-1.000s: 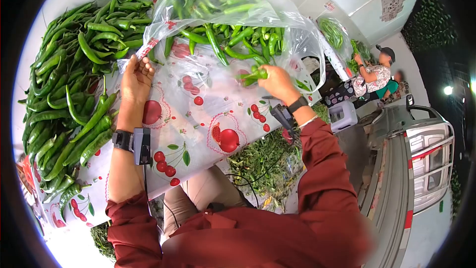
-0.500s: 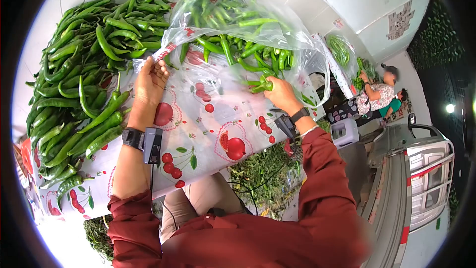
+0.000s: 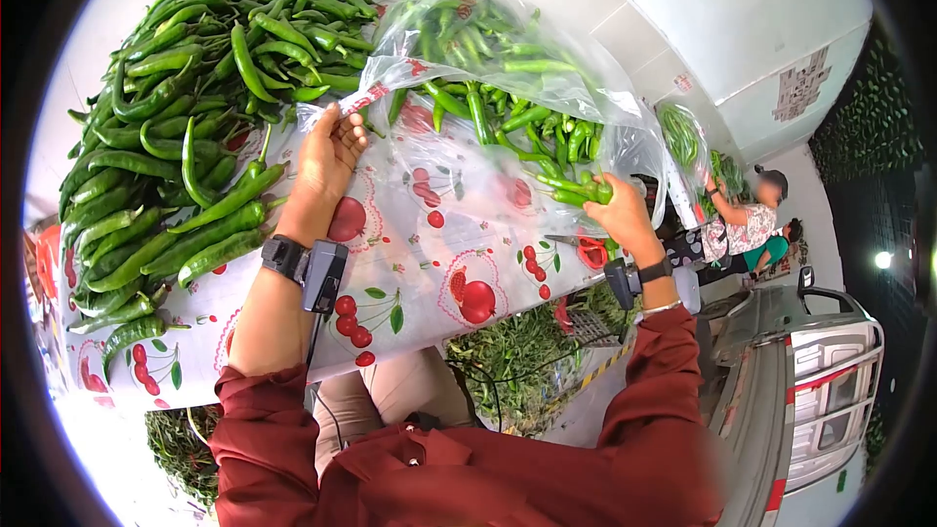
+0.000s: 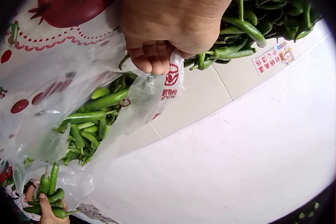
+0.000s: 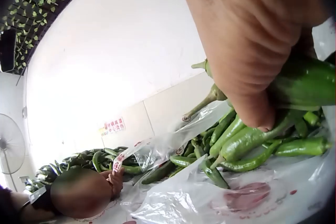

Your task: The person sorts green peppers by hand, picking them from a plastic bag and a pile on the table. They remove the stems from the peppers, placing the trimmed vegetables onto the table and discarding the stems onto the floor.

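In the head view, my left hand (image 3: 332,151) pinches the printed edge of a clear plastic bag (image 3: 610,93) between thumb and fingers. The bag lies on its side with its mouth towards me, and many green peppers (image 3: 473,112) sit inside. My right hand (image 3: 625,215) grips several green peppers (image 3: 576,191) at the near right side of the bag's mouth, their tips pointing left. From the right wrist, the thumb lies across a thick pepper (image 5: 304,85), above others in the bag. In the left wrist view, curled fingertips (image 4: 159,65) hold the bag film.
A large heap of green peppers (image 3: 146,151) covers the table's left side. Red-handled scissors (image 3: 591,252) lie near the right edge of the fruit-print tablecloth (image 3: 429,278). A white wall rises behind. Two people (image 3: 747,229) and a vehicle (image 3: 830,381) are off to the right.
My right hand has moved right and nearer to me with its peppers, and the scissors have come into sight beneath it. My left hand stays on the bag's edge. The head view has shifted slightly.
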Demonstrator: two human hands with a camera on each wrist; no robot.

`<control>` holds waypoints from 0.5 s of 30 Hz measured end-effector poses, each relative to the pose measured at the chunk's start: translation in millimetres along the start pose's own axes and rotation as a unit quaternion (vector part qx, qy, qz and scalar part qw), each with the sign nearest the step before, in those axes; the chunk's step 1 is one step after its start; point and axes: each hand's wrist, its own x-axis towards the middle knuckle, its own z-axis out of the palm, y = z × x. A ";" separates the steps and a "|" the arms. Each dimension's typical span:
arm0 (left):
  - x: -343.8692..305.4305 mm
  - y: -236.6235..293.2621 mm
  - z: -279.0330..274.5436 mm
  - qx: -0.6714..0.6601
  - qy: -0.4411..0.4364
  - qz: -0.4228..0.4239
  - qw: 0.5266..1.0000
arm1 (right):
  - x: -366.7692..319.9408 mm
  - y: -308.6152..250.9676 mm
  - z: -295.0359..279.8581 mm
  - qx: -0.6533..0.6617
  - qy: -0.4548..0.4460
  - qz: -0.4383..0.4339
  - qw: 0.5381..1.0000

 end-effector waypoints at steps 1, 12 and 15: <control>0.1 -1.4 0.2 -0.004 0.004 0.007 1.000 | -0.2 2.9 -2.5 -0.020 0.018 -0.031 0.999; 1.3 -3.1 0.9 -0.004 0.000 0.009 1.000 | 58.6 -66.1 -31.6 0.059 0.160 -0.148 0.974; -2.0 -0.4 3.9 0.005 0.007 0.009 1.000 | 102.8 -136.0 -30.3 0.066 0.141 -0.215 0.964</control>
